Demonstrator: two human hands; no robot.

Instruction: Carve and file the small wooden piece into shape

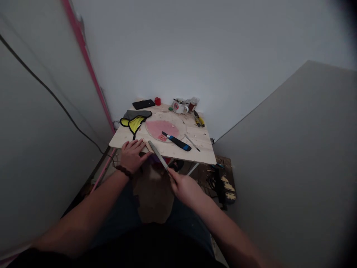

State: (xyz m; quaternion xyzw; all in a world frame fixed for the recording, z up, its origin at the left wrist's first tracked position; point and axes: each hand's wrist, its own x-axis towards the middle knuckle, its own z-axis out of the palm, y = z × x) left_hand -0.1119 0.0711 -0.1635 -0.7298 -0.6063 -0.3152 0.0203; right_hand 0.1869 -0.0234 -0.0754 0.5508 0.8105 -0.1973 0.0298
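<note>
At the near edge of the small table, my left hand (132, 155) presses a small piece of wood (148, 146) against the tabletop, its fingers partly covering it. My right hand (182, 185) is closed round the lower end of a flat metal file (158, 154). The file slants up and left, and its far end lies against or right beside the wood; I cannot tell which. Just beyond it, a black and blue utility knife (180, 143) rests across a round pinkish board (161, 127). A thin metal rod (193, 143) lies to the knife's right.
On the pale wooden tabletop (170, 150) lie a yellow and grey cloth (135, 121), a black phone (143, 104) and yellow-handled pliers (199, 120). A white mug (179, 107) and a red cap (157, 101) stand at the back. Walls close in on both sides.
</note>
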